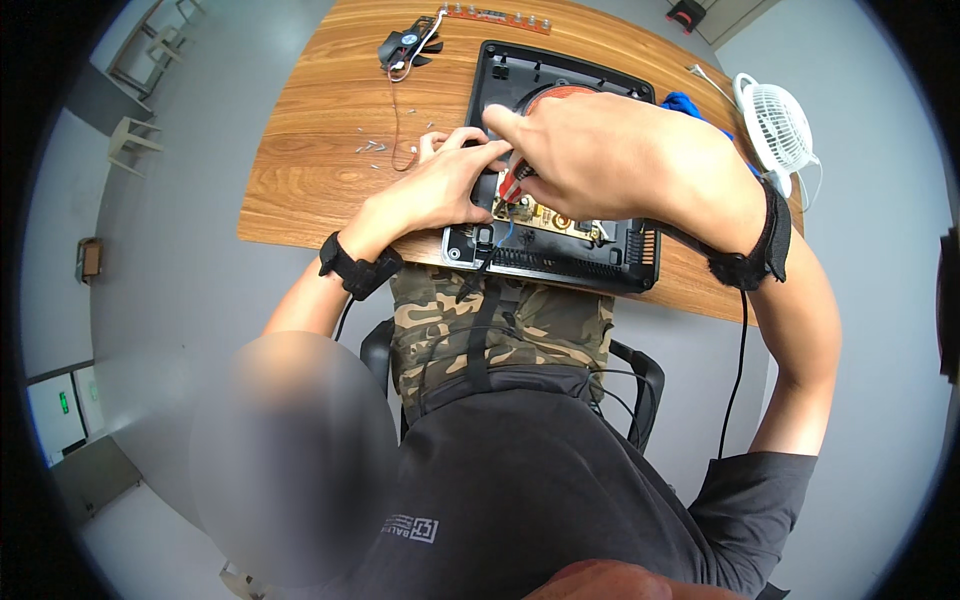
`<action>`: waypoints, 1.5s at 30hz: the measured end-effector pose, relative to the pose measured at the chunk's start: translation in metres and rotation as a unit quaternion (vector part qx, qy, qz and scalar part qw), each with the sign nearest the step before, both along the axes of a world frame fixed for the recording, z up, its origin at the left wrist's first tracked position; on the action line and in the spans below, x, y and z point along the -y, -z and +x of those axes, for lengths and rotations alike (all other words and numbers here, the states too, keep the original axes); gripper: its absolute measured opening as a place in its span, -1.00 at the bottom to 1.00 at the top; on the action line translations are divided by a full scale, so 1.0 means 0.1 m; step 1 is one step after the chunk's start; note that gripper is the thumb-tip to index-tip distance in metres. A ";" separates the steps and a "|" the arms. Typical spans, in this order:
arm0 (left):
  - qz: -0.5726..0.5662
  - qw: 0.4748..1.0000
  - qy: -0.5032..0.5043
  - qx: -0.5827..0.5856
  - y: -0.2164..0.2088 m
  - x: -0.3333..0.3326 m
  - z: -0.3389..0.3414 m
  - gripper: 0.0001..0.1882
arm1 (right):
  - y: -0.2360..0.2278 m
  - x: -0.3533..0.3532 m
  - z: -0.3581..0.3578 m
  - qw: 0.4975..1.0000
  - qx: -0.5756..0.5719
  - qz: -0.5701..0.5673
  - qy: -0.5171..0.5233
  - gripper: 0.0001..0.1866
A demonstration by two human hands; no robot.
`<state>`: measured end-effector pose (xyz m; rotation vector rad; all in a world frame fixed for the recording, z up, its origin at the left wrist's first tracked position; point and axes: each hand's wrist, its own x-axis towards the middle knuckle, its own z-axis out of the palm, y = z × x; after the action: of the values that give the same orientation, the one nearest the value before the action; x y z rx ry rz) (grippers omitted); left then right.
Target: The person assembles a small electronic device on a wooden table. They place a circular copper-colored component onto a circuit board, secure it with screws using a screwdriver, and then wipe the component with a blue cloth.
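Observation:
The opened black housing [575,262] of what looks like an induction cooker lies at the table's near edge. Inside it sit a circuit board [563,222] with wound copper parts and, farther back, a reddish round coil [566,93], partly covered by my right hand [565,150]. That hand is closed around a red-and-black screwdriver [510,187], pointing down at the board's left part; its tip is hard to make out. My left hand [450,178] rests over the housing's left side, fingers apart and bent, thumb by the board's left edge. A blue wire [509,236] runs near the board.
Several loose screws [372,147] lie on the wooden table [310,150] left of the housing. Behind them are a small black fan [408,45] with wires and a narrow reddish-orange board [497,17]. A white desk fan [777,122] and blue cloth [682,103] are at the right.

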<state>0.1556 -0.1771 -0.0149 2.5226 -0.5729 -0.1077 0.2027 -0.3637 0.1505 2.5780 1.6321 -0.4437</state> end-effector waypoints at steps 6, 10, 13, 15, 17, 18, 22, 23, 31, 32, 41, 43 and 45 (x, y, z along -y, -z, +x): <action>-0.009 1.000 0.022 0.007 0.05 -0.02 0.04 -0.15 | 0.09 -0.02 0.01 0.997 0.034 0.043 -0.052 -0.58; 0.025 0.999 0.026 -0.013 0.09 -0.04 0.03 -0.12 | 0.17 -0.05 0.01 0.992 0.088 0.063 -0.064 -0.53; 0.002 1.000 0.023 -0.005 0.07 -0.02 0.05 -0.19 | 0.14 -0.06 -0.02 0.998 0.057 0.007 0.006 -0.55; -0.015 1.000 0.012 0.004 0.07 -0.02 0.05 -0.24 | 0.06 -0.04 -0.07 0.999 0.037 -0.012 0.019 -0.52; -0.013 1.000 -0.004 0.007 0.13 -0.06 0.02 -0.31 | -0.06 0.03 -0.13 0.998 0.038 -0.004 -0.041 -0.45; -0.014 0.999 0.015 0.029 0.08 -0.04 0.01 -0.34 | -0.12 0.00 -0.14 0.999 -0.003 -0.030 -0.024 -0.50; 0.001 1.000 0.018 0.019 0.11 -0.04 0.03 -0.37 | 0.04 -0.07 -0.07 0.998 0.032 -0.006 -0.050 -0.72; -0.011 0.999 0.021 0.031 0.16 -0.05 0.04 -0.38 | 0.12 -0.08 -0.07 0.995 0.074 0.011 -0.072 -0.72; -0.002 1.000 0.018 -0.001 0.12 -0.05 0.03 -0.36 | 0.25 -0.05 -0.05 0.982 0.115 0.123 -0.091 -0.62; -0.013 1.000 0.009 -0.004 0.12 -0.03 0.04 -0.36 | 0.22 -0.06 -0.04 0.996 0.055 0.060 -0.022 -0.71; -0.048 0.997 0.031 0.052 0.18 -0.05 0.03 -0.40 | 0.10 0.03 -0.04 0.994 -0.005 0.065 -0.086 -0.65; -0.033 0.999 0.028 0.021 0.13 -0.03 0.03 -0.27 | 0.08 -0.03 -0.06 0.999 -0.013 0.011 -0.046 -0.63; -0.020 1.000 0.021 -0.003 0.07 -0.01 0.03 -0.19 | 0.13 -0.04 -0.05 0.999 0.010 0.027 -0.034 -0.58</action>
<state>0.1588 -0.1764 -0.0223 2.4719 -0.6203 -0.1182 0.1982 -0.3596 0.1379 2.5470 1.7417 -0.3739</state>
